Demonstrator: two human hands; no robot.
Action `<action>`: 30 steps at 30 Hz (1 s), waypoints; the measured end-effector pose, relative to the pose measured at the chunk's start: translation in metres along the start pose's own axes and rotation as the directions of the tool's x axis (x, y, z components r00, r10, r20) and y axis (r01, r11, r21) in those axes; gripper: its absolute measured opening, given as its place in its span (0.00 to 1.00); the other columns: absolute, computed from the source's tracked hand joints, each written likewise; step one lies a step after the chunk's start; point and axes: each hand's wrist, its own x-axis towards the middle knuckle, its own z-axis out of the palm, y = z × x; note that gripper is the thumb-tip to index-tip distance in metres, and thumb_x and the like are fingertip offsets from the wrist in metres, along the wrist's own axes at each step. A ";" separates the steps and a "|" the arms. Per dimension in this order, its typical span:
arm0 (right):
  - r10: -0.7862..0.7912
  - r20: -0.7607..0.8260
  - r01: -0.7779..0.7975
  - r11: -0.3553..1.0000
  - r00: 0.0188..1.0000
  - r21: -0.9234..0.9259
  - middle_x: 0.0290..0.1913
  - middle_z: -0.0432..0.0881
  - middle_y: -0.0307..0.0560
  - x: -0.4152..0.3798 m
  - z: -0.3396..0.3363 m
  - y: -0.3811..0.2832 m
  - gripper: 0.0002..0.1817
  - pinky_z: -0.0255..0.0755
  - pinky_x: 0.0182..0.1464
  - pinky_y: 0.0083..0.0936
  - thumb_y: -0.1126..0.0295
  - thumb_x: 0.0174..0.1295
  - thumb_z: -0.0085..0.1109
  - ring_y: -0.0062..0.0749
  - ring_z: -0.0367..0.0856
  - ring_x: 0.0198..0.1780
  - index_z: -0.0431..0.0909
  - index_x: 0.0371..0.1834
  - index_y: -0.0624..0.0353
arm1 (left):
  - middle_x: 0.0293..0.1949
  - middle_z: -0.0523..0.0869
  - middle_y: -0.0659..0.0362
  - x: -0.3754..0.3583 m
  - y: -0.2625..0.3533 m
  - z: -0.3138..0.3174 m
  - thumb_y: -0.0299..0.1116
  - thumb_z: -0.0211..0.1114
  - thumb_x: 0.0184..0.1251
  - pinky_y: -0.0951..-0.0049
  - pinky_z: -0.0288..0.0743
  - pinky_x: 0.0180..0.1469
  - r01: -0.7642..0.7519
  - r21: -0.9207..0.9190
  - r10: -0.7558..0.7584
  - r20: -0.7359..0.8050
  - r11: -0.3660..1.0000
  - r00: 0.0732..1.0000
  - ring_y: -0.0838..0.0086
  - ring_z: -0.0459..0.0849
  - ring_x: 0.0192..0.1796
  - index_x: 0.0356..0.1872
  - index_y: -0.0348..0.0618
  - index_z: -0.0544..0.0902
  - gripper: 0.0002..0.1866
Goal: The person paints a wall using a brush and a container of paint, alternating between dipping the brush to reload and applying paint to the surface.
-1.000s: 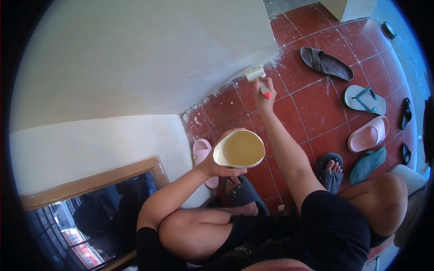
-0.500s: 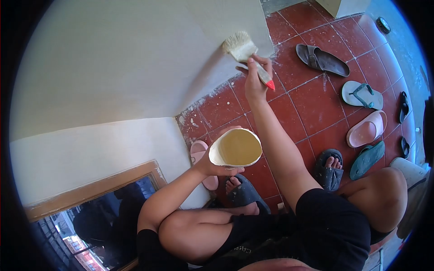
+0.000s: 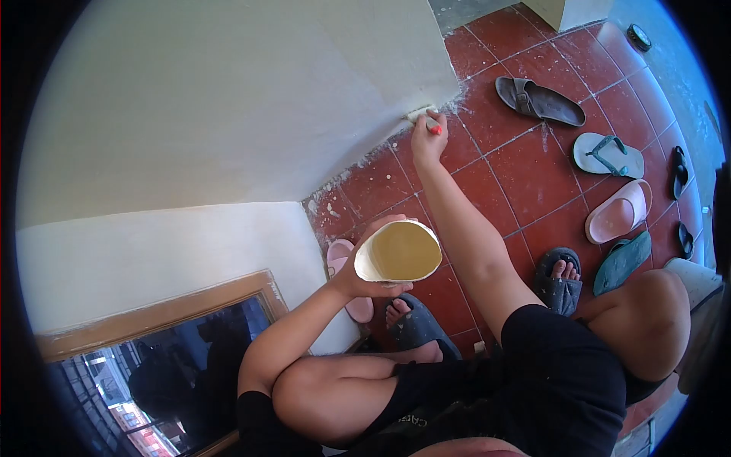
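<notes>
My left hand (image 3: 356,274) is wrapped round a white-rimmed container (image 3: 400,251) of pale yellow paint, its opening facing up. Farther forward, my right hand (image 3: 429,142) grips a paintbrush (image 3: 433,129) with a red handle tip, which points back toward me. The bristles are at the lower edge of the pale wall (image 3: 251,99), where it meets the red tiled floor (image 3: 525,179); my fingers hide part of the brush. White paint spots mark the tiles along that edge.
A brown sandal (image 3: 541,102), a white flip-flop (image 3: 608,156), a pink slipper (image 3: 618,212) and a green one (image 3: 622,263) lie at the right. Another pink pair (image 3: 358,308) is by the left wall. A wood-framed window (image 3: 164,316) is at the lower left.
My right hand has lowered the brush from higher on the wall to its bottom edge and tilted the handle toward me. My left hand still holds the container in nearly the same place.
</notes>
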 end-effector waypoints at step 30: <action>-0.421 0.196 0.390 0.904 0.886 0.176 0.33 0.82 0.51 -0.013 -0.034 -0.087 0.07 0.78 0.34 0.21 0.74 0.65 0.56 0.27 0.84 0.34 0.71 0.38 0.66 | 0.66 0.67 0.56 0.004 0.003 -0.001 0.28 0.79 0.40 0.67 0.63 0.67 -0.057 -0.059 0.058 0.020 0.997 0.998 0.70 0.67 0.68 0.70 0.42 0.58 0.52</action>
